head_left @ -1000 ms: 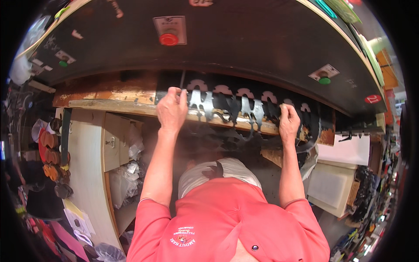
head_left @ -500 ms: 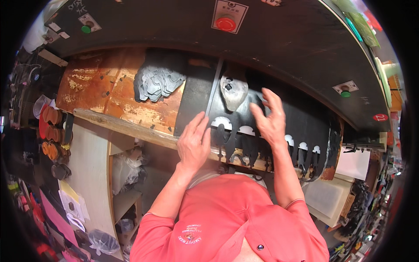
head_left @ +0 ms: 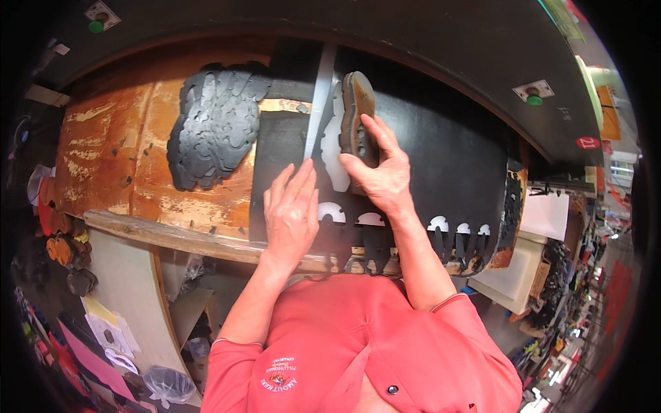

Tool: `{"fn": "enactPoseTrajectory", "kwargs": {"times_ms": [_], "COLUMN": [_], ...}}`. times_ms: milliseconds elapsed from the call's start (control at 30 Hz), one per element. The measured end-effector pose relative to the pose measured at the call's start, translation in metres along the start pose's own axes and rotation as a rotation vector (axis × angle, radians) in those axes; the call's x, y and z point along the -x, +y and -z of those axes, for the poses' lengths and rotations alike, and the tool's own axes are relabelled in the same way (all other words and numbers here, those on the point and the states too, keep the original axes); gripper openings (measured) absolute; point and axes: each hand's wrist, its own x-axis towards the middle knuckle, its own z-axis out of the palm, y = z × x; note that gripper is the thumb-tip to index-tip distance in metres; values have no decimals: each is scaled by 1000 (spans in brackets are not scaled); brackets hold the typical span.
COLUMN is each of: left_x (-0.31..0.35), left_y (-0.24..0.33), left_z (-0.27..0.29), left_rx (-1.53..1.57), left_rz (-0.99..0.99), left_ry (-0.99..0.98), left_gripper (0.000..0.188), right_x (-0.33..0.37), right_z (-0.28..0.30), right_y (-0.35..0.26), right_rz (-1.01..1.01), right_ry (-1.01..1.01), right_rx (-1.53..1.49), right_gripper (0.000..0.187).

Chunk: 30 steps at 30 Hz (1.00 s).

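My right hand (head_left: 385, 177) grips a sole-shaped cutting die (head_left: 359, 93) between thumb and fingers. The die is tilted up on its side over the black sheet (head_left: 447, 151), its brownish face partly showing. Beside it, a long white cut-out (head_left: 332, 155) shows in the sheet. My left hand (head_left: 290, 215) lies flat with fingers stretched out on the sheet's left part, holding nothing. Its fingertips are near the lower end of a grey metal strip (head_left: 321, 96). More rounded white cut-outs (head_left: 372, 219) line the sheet's near edge.
A pile of dark grey cut pieces (head_left: 217, 127) lies on the worn brown board (head_left: 103, 151) at left. A wooden rail (head_left: 172, 230) runs along the near edge. The black machine beam (head_left: 427, 51) spans the far side, with a green button (head_left: 534, 100).
My right hand has closed on the cutting die, which lay flat, and tilted it up, baring the white cut-out. My left hand stays flat. The view has shifted closer to the table.
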Motion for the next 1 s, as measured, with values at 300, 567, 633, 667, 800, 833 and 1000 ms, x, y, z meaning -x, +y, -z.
{"fn": "enactPoseTrajectory", "kwargs": {"times_ms": [300,567,633,667,800,833,1000], "left_x": [-48,-64,-66,-68,-83,-85,-84], "left_y": [35,39,40,42,45,44,39], "left_z": [-12,-37,-39,-41,-47,-46,-40], "left_rx": [358,770,862,896,842,936,1101], "left_rz": [1,353,423,448,444,475,561], "left_ry": [-15,-190,-207,-210,-259,-294,-264], "left_gripper": [55,39,45,48,56,52,41], "right_x": [-4,-7,-6,-6,-6,-6,-8], "right_z": [30,34,34,34,35,35,36], "right_y": [14,18,17,17,19,20,24], "right_rz": [-242,-273,-297,-292,-278,-281,-282], "right_ry": [-40,-30,-44,-46,-76,-80,-72], "right_rx": [-734,-896,-874,-878,-892,-904,-925], "right_gripper": [74,71,72,72,72,71,67]}}
